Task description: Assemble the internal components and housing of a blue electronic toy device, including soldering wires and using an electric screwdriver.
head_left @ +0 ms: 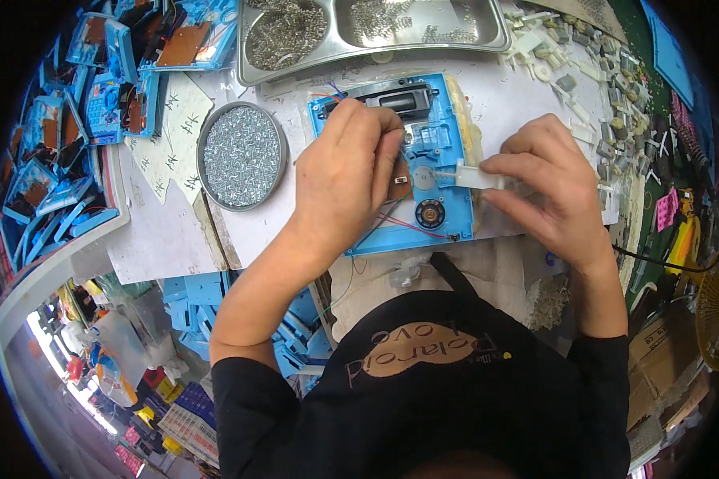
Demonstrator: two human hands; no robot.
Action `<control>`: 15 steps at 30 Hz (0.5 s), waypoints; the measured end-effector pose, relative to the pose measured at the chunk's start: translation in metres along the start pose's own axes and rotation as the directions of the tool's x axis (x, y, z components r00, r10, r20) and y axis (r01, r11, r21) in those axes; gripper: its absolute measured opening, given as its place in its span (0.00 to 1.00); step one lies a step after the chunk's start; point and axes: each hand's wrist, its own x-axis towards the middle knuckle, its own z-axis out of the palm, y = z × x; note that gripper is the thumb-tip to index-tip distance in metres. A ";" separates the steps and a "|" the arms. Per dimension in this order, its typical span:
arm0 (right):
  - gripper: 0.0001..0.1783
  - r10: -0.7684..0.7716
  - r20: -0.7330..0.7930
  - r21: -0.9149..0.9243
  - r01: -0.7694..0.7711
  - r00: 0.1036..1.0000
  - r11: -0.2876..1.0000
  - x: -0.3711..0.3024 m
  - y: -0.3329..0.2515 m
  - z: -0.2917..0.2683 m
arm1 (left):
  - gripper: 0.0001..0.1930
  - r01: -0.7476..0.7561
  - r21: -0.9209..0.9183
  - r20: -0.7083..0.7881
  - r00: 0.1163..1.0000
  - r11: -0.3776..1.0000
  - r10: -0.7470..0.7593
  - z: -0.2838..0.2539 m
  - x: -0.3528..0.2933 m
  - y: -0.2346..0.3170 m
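Note:
A blue plastic casing lies in front of me, with a black part, wires, a small round speaker and a grey disc in it. My right hand pinches a white plastic block at the casing's right edge. From the block's left end a thin coil spring reaches in over the casing. Over the casing's left part, my left hand is closed with fingertips together; whatever they hold is hidden. Red and blue wires show just beyond its knuckles.
A round dish of small screws stands left of the casing. Beyond is a metal tray of springs. White and grey plastic parts lie scattered at the far right. Blue casings with brown boards are heaped at the far left, more below the table.

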 end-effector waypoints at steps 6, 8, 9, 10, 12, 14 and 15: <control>0.19 -0.101 0.154 -0.151 0.125 0.983 0.981 0.025 -0.013 0.002 | 0.05 0.068 -0.118 -0.064 0.995 0.991 -0.076 0.004 -0.003 0.002; 0.16 -0.118 0.193 -0.193 0.156 0.974 0.969 0.034 -0.020 0.001 | 0.05 0.088 -0.143 -0.051 0.994 0.986 -0.096 0.004 -0.003 0.002; 0.16 -0.131 0.208 -0.202 0.174 0.969 0.964 0.036 -0.021 0.003 | 0.05 0.100 -0.154 -0.044 0.993 0.983 -0.108 0.004 -0.004 0.002; 0.16 -0.144 0.223 -0.211 0.192 0.964 0.958 0.038 -0.022 0.005 | 0.05 0.109 -0.155 -0.042 0.992 0.982 -0.117 0.004 -0.005 0.002; 0.17 -0.165 0.235 -0.186 0.211 0.958 0.960 0.041 -0.021 0.006 | 0.05 0.126 -0.160 -0.039 0.990 0.979 -0.134 0.005 -0.005 0.002; 0.17 -0.183 0.228 -0.117 0.213 0.956 0.970 0.045 -0.012 0.007 | 0.05 0.122 -0.164 -0.050 0.990 0.979 -0.132 0.006 -0.007 0.000; 0.18 -0.175 0.204 -0.064 0.191 0.963 0.980 0.043 -0.005 0.008 | 0.05 0.120 -0.164 -0.059 0.990 0.979 -0.131 0.006 -0.009 0.000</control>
